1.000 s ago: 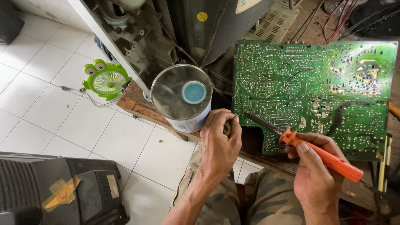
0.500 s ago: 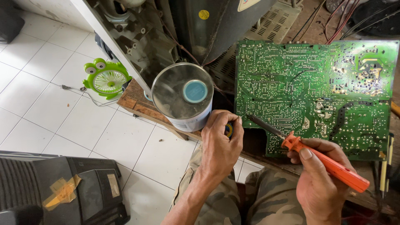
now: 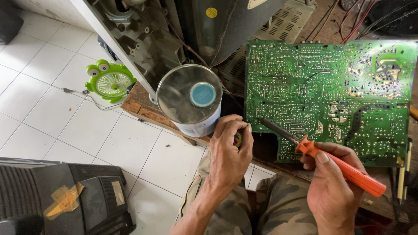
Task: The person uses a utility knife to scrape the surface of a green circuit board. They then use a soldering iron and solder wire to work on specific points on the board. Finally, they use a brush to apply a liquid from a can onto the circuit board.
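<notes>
While the green circuit board (image 3: 331,100) is propped solder-side up on the wooden bench (image 3: 139,106), an orange-handled soldering iron (image 3: 335,165) is gripped in the right hand (image 3: 333,191) — its tip laid against the board's lower left edge. A small round object (image 3: 238,139), mostly hidden, is pinched by the left hand (image 3: 228,152) beside a metal can (image 3: 190,99).

1. The small round object (image 3: 238,139) in the left hand (image 3: 230,152) is mostly hidden by the fingers; its kind cannot be told.
2. The black casing (image 3: 61,200) at lower left is cut off by the frame edges.
3. The circuit board (image 3: 326,95) components are too small to tell.
4. The black rounded thing (image 3: 394,17) at upper right is cut by the frame edge.
</notes>
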